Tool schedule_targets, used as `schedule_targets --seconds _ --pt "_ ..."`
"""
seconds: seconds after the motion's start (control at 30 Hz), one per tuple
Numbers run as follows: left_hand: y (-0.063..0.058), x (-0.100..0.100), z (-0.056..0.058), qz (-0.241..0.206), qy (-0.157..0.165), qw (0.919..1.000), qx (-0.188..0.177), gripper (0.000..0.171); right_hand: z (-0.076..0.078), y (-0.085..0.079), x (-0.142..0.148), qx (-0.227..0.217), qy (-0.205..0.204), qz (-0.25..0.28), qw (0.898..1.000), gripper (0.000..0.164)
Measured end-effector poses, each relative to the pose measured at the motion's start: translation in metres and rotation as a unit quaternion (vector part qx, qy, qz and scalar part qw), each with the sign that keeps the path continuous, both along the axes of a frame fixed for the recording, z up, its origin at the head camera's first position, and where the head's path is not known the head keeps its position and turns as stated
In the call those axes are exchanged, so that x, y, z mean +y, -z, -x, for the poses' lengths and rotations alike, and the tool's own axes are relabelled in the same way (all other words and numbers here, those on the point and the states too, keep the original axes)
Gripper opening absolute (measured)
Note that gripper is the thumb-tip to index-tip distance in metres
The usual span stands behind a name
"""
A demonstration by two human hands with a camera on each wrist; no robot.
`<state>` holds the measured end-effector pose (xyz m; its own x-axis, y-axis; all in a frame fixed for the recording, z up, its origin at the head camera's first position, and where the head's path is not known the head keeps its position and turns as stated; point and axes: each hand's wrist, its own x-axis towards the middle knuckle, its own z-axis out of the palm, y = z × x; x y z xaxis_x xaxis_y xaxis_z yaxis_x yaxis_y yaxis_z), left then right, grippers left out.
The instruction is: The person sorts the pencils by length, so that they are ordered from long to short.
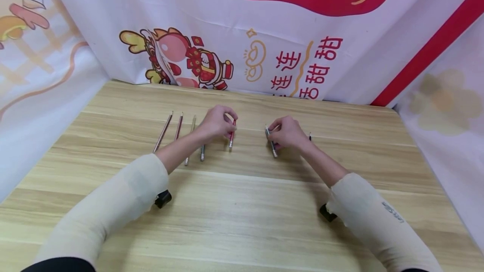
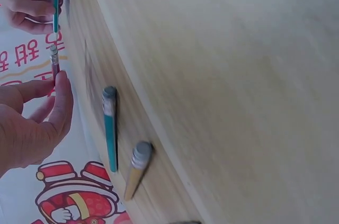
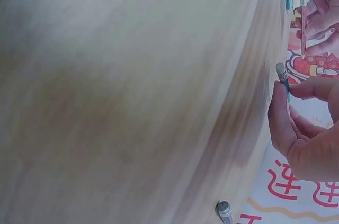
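My left hand [image 1: 218, 121] pinches a red pencil [image 1: 232, 134] between thumb and fingers, its eraser end towards me. To the right, my right hand [image 1: 287, 132] pinches a teal-green pencil [image 1: 274, 149], also eraser end nearest me. In the left wrist view, both held pencils look lifted off the wood. Left of the left hand lie a teal pencil [image 2: 109, 134], a yellowish pencil [image 2: 136, 171] and two reddish-brown pencils, one of them leftmost [image 1: 163, 132]. The left forearm hides parts of these. Beyond the right hand a dark pencil [image 1: 310, 136] is mostly hidden by the wrist.
The wood-grain table [image 1: 234, 213] runs back to a white and red printed cloth [image 1: 234, 20] at its far edge. More printed cloth hangs at both sides. Dark wrist devices [image 1: 163, 199] sit under the pale sleeves.
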<state>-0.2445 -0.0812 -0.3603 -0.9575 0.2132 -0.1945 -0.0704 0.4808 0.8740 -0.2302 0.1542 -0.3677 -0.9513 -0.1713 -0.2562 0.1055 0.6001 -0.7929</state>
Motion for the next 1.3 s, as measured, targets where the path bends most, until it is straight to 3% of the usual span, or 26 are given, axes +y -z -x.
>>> schedule_targets --seconds 0.47,0.8,1.3 --pt "-0.001 -0.018 -0.004 0.026 -0.012 0.9995 -0.014 0.032 0.0 0.001 -0.009 -0.016 -0.002 0.037 0.999 0.027" --pt "0.002 -0.027 -0.004 0.036 -0.002 0.9994 0.0 0.029 0.001 0.003 -0.017 -0.03 -0.004 0.052 0.998 0.027" --pt "0.001 -0.036 -0.007 0.037 0.007 0.9992 -0.012 0.03 0.0 0.0 -0.029 -0.047 0.001 0.09 0.995 0.029"
